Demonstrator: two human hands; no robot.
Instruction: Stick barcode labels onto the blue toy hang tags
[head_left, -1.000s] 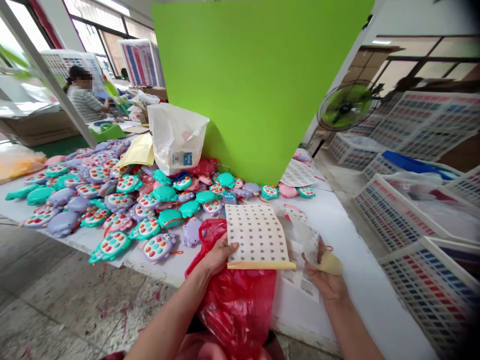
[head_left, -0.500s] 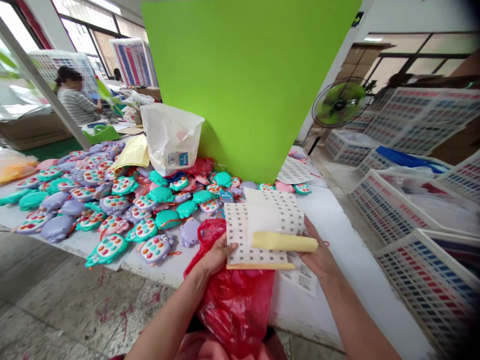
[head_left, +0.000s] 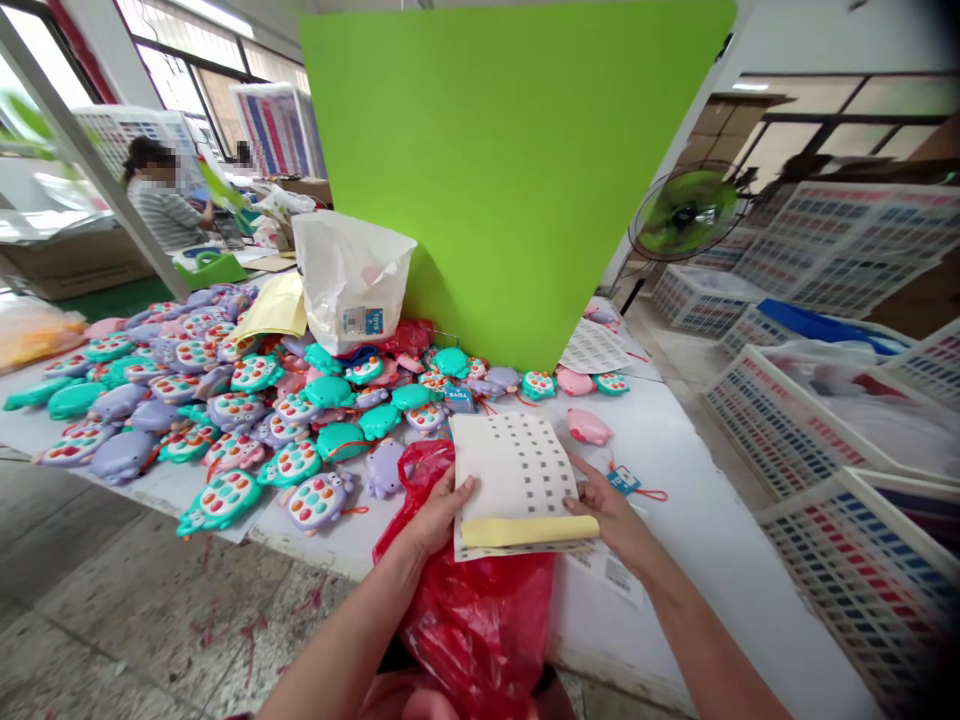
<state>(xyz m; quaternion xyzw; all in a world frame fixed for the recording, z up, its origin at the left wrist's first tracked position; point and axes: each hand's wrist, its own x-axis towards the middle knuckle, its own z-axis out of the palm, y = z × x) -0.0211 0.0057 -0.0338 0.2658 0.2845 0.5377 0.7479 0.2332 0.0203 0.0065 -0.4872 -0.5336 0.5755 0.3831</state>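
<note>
My left hand (head_left: 442, 510) grips the left edge of a stack of white sticker sheets (head_left: 514, 465) printed with small dark squares, thumb on top. On the right edge of the same sheets, my right hand (head_left: 596, 505) is closed. A yellow strip (head_left: 529, 530) is folded across their lower part. Beneath the sheets a red plastic bag (head_left: 480, 610) hangs over the table's front edge. A pink toy (head_left: 589, 426) with a blue tag (head_left: 622, 480) lies just beyond my right hand. Another printed sheet (head_left: 611, 573) is partly hidden under my right wrist.
Turquoise, purple and pink toys (head_left: 225, 500) are heaped on the table's left side. Behind them stand a white bag (head_left: 352, 280) and a green panel (head_left: 495, 170). White crates (head_left: 847, 580) and a fan (head_left: 682, 212) are at right. A person (head_left: 161, 205) sits at far left.
The sheets have come together into a neater stack, with the yellow strip lower. My right hand has moved left, and the pink toy and its tag now show behind it.
</note>
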